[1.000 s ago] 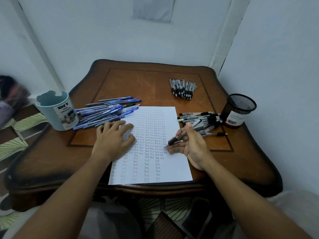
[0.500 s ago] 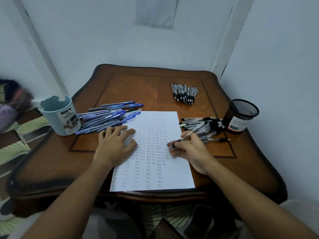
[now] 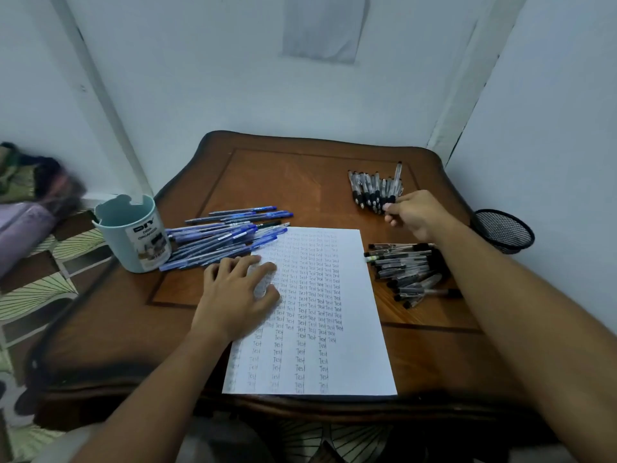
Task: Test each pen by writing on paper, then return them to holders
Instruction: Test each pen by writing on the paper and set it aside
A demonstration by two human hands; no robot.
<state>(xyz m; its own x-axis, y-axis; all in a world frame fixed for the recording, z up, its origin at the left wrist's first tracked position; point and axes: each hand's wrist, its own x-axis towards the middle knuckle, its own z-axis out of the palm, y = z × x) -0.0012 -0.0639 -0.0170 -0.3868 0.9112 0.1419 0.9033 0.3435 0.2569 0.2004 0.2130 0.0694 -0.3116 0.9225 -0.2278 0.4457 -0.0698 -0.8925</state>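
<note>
A white paper sheet (image 3: 334, 362) filled with columns of the word "Test" lies on the wooden table (image 3: 283, 182). My left hand (image 3: 233, 295) rests flat on the sheet's left edge with its fingers spread. At the far right my right hand (image 3: 417, 212) pinches a black pen (image 3: 396, 178) by its grip end. This pen lies at the right end of a neat row of black pens (image 3: 367, 188). A loose pile of black pens (image 3: 404, 269) lies right of the paper, partly hidden by my right forearm. Several blue pens (image 3: 227, 238) lie left of the paper.
A teal plastic holder (image 3: 133, 235) stands at the table's left edge beside the blue pens. A black mesh holder (image 3: 504, 232) stands at the right edge. White walls close in behind and on the right. Bedding lies beyond the table on the left.
My right hand has lifted from the paper and carried the black pen to the far row of black pens. My left hand has stayed on the sheet.
</note>
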